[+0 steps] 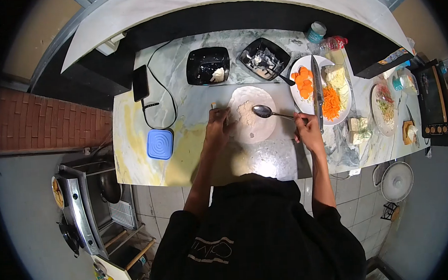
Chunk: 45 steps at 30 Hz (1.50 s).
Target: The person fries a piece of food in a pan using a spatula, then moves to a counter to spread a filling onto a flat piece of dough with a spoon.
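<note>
Home kitchen; marble counter (191, 91); stove (78, 208); chopped vegetables (328, 101)

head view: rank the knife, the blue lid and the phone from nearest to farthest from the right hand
From the right hand, which holds a spoon:
1. knife, just beside the hand, lying across the plate on the right side.
2. blue lid, across the counter, beyond the left hand.
3. phone, at the far left, towards the back edge.
</note>
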### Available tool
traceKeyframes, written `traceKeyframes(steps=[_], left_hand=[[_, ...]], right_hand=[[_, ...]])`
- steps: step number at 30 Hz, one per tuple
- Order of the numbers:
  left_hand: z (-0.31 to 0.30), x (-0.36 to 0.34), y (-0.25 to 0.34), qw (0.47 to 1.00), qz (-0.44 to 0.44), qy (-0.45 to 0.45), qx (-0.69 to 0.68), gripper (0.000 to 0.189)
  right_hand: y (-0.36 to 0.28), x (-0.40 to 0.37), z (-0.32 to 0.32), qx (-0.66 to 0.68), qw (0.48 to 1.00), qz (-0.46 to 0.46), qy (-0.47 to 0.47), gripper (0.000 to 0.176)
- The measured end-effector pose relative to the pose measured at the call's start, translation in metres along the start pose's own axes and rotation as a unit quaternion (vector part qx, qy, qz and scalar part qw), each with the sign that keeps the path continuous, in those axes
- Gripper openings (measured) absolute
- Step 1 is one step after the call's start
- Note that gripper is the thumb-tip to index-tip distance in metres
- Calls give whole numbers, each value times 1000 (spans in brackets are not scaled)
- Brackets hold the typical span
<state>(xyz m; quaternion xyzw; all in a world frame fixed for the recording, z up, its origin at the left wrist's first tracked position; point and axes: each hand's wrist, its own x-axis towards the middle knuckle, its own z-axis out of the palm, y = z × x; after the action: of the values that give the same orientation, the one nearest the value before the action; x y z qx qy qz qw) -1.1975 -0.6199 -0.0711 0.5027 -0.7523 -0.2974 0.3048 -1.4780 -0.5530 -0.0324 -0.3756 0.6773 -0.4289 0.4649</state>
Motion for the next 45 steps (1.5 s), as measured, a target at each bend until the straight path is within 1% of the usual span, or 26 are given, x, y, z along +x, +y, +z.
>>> traceKeyframes(steps=[1,3,5,7,8,10,13,15,17,19,21,22,23,26,29,31,32,33,35,36,37,39,40,42,43,45], left_hand=[[-1,0,1,1000,-24,-7,-12,47],[-1,1,2,999,-34,-8,-23,47],[2,2,-1,998,-45,-4,-35,48],[7,1,-7,999,10,38,-2,47],[8,0,-9,999,10,37,-1,47],[5,0,-4,999,-31,14,-17,47],[6,0,-5,999,-27,16,-35,47],[7,0,-5,999,-26,22,-40,47],[6,0,-6,998,-28,31,-45,47],[7,-1,-5,999,-7,40,-27,47],[6,0,-3,999,-22,32,-28,47],[6,0,-2,999,-35,25,-27,48],[6,0,-2,999,-35,23,-28,48],[7,0,-4,998,-35,29,-35,47],[9,0,-9,999,-3,40,-17,47],[8,1,-7,999,-24,33,-35,47],[8,1,-7,999,-22,32,-35,47],[8,1,-6,999,-19,33,-27,47],[9,1,-7,999,-16,35,-19,47],[10,1,-7,999,-16,38,-24,47],[10,0,-8,999,-17,42,-29,47],[9,-1,-8,999,-22,39,-29,47],[9,0,-7,999,-26,35,-28,47],[7,0,-4,998,-39,27,-33,47],[6,1,-3,998,-50,19,-38,47],[8,1,-6,998,-40,25,-38,47]], right_hand=[[3,2,0,0,1000,0,0,41],[7,4,0,-24,999,32,-19,42],[6,5,-2,-26,999,22,-3,41],[4,4,-1,-25,999,16,14,41],[2,7,0,9,1000,17,16,40],[-10,11,8,61,998,3,15,38],[-6,19,31,60,998,3,35,38],[-6,22,35,70,997,11,15,38],[-6,17,33,22,999,35,18,37],[-3,10,26,43,999,25,14,35],[-4,1,18,2,998,32,49,34],[0,0,11,-5,999,40,24,34],[2,-3,7,-5,999,41,25,34],[0,-7,2,8,999,40,30,35],[-10,-5,7,40,998,42,19,36],[-18,-2,23,69,995,37,67,36],[-14,5,26,74,996,20,44,35],[-12,8,31,76,996,20,46,35],[-10,13,41,71,997,16,27,33],[-14,12,41,26,999,17,24,33],[-15,12,40,26,999,16,23,33],[-13,8,34,-40,999,3,26,34],[-13,6,30,-41,999,3,26,34],[-13,1,23,-91,994,-17,54,34],[-15,-2,19,-91,994,-17,55,34],[-21,-5,11,-86,996,-3,29,34]])
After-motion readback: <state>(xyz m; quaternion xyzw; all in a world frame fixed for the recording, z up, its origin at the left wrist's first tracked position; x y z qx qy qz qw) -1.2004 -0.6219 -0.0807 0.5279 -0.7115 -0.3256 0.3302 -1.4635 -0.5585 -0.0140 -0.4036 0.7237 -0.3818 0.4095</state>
